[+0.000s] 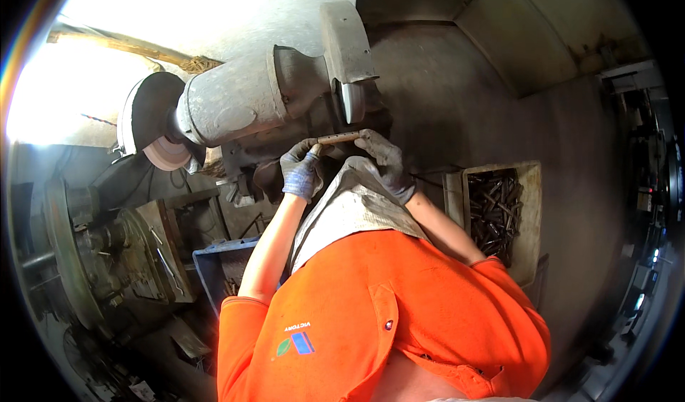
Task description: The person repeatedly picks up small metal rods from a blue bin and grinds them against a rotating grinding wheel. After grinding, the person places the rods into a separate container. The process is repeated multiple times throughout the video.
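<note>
Between my two gloved hands lies a short metal rod (338, 138) with small dark holes along it, held level. My left hand (300, 168), in a grey and blue work glove, pinches its left end. The fingers of my right hand (383, 158), in a dark grey glove, close on the other end. Just beyond the rod is the right grinding wheel (352, 102) of a bench grinder (232, 98), under its metal guard (345, 41). A small gap shows between rod and wheel. Whether the wheel spins I cannot tell.
At my right stands a pale bin (529, 223) full of dark metal rods (492, 213). A blue crate (208, 277) sits by my left elbow. The grinder's other wheel (167, 153) is at the left, and a machine (135, 248) stands behind the crate. A cloth covers my lap.
</note>
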`<move>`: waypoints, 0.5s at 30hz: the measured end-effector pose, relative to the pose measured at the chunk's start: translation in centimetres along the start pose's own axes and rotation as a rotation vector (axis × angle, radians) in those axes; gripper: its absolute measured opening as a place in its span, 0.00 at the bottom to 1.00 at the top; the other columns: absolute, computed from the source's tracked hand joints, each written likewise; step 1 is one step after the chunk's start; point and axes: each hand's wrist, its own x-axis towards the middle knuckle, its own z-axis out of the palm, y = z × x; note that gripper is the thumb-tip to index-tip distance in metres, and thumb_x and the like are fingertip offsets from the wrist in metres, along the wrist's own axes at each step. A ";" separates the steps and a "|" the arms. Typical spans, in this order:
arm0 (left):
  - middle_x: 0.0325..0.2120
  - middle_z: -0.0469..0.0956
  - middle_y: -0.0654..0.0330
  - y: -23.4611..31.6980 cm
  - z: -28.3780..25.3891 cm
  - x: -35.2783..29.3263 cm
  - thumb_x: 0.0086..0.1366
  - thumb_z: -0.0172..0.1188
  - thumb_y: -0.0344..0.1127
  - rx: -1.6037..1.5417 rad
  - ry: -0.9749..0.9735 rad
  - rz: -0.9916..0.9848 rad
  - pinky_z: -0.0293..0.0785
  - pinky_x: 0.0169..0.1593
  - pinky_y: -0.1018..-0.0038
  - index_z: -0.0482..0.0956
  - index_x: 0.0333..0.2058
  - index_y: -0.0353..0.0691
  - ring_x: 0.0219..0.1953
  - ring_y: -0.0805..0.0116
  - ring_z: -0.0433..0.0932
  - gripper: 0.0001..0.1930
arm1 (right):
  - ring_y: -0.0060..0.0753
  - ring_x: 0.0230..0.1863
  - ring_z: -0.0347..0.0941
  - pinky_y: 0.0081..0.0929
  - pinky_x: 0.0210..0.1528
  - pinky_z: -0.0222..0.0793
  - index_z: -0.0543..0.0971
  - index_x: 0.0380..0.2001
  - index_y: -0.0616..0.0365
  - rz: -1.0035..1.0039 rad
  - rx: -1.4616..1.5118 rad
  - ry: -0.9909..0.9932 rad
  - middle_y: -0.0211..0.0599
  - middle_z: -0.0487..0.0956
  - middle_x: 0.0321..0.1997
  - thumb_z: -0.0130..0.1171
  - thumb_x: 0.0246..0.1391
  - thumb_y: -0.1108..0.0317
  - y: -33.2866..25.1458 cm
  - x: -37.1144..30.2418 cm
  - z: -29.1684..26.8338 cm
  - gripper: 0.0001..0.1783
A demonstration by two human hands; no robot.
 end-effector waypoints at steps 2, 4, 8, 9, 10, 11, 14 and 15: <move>0.30 0.79 0.50 0.9 0.8 -1.2 0.58 0.56 0.25 0.019 -0.070 -0.006 0.74 0.36 0.78 0.75 0.35 0.27 0.33 0.66 0.79 0.07 | 0.48 0.45 0.73 0.36 0.53 0.66 0.77 0.29 0.65 -0.192 -0.208 -0.099 0.41 0.77 0.34 0.63 0.39 0.76 -3.4 0.8 -1.4 0.10; 0.32 0.78 0.49 1.7 2.0 -2.1 0.59 0.56 0.25 0.000 -0.149 0.007 0.74 0.43 0.72 0.75 0.36 0.25 0.36 0.63 0.79 0.08 | 0.47 0.46 0.72 0.37 0.53 0.66 0.76 0.33 0.67 -0.226 -0.307 -0.174 0.40 0.77 0.34 0.63 0.39 0.74 -4.5 0.3 -2.3 0.14; 0.32 0.78 0.50 2.3 3.2 -2.9 0.58 0.56 0.24 -0.009 -0.176 0.013 0.74 0.46 0.70 0.75 0.36 0.25 0.36 0.63 0.78 0.08 | 0.44 0.50 0.70 0.34 0.55 0.65 0.71 0.42 0.70 -0.196 -0.290 -0.166 0.41 0.76 0.39 0.65 0.40 0.68 -6.0 -0.2 -3.4 0.25; 0.32 0.78 0.50 2.4 3.5 -3.0 0.58 0.56 0.24 0.005 -0.184 0.017 0.74 0.46 0.70 0.75 0.36 0.25 0.36 0.64 0.78 0.08 | 0.43 0.51 0.70 0.33 0.56 0.65 0.71 0.43 0.70 -0.163 -0.243 -0.153 0.41 0.75 0.41 0.65 0.40 0.67 -6.2 -0.3 -3.5 0.26; 0.32 0.78 0.51 2.4 3.6 -3.0 0.58 0.57 0.24 0.019 -0.192 0.021 0.74 0.46 0.70 0.75 0.36 0.26 0.36 0.64 0.78 0.08 | 0.43 0.52 0.69 0.32 0.56 0.65 0.71 0.43 0.69 -0.153 -0.215 -0.141 0.42 0.75 0.42 0.65 0.40 0.66 -6.3 -0.5 -3.6 0.26; 0.32 0.78 0.51 2.4 3.9 -3.0 0.58 0.57 0.24 0.031 -0.202 0.025 0.74 0.45 0.70 0.75 0.36 0.26 0.36 0.65 0.78 0.08 | 0.43 0.53 0.68 0.32 0.56 0.64 0.72 0.43 0.69 -0.144 -0.189 -0.129 0.42 0.74 0.44 0.65 0.40 0.66 -6.4 -0.8 -3.7 0.26; 0.32 0.78 0.53 2.1 5.1 -3.1 0.58 0.58 0.25 0.042 -0.245 0.058 0.73 0.43 0.73 0.75 0.37 0.26 0.34 0.68 0.77 0.09 | 0.42 0.54 0.67 0.30 0.56 0.64 0.71 0.44 0.68 -0.176 -0.267 -0.128 0.43 0.73 0.46 0.66 0.40 0.65 -7.1 -1.0 -4.7 0.27; 0.32 0.78 0.54 1.9 5.2 -3.1 0.57 0.58 0.25 0.103 -0.230 0.051 0.73 0.43 0.74 0.75 0.37 0.27 0.34 0.69 0.77 0.09 | 0.41 0.54 0.67 0.30 0.56 0.64 0.71 0.44 0.68 -0.194 -0.323 -0.130 0.43 0.73 0.46 0.66 0.40 0.65 -7.4 -1.0 -5.2 0.28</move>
